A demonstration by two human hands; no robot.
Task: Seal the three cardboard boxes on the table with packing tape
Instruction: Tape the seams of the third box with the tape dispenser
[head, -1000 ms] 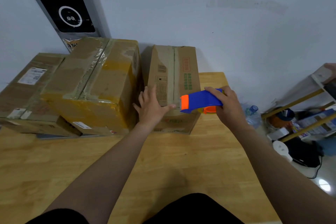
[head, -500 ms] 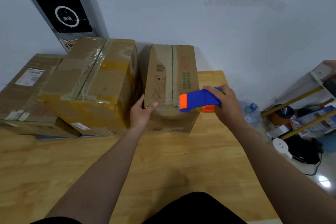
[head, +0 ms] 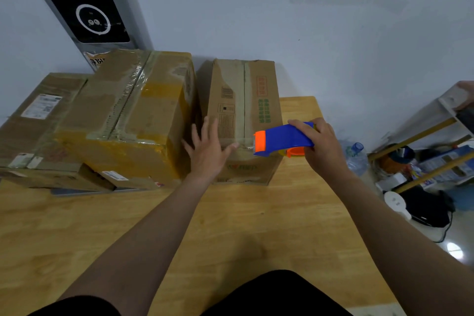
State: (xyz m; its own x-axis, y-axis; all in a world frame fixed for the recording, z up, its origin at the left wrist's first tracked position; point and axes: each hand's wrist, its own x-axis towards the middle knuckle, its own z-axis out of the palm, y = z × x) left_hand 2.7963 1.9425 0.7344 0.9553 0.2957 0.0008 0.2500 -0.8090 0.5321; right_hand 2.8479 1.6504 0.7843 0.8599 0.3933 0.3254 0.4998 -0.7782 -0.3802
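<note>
The blue-and-orange tape dispenser point(head: 283, 140) sits in the right hand point(head: 323, 149), fingers curled over its top. Its orange nose meets the near top edge of the right-hand box point(head: 245, 100), close to the centre seam. This box stands on the wooden table point(head: 256, 226) beside the middle box point(head: 133, 115) and the left box point(head: 33, 120). Half a second ago the left hand point(head: 207, 149) clutched the box's near left corner. Now it lies flat on the top with fingers spread, gripping nothing. Whether tape already sticks there is hard to make out.
</note>
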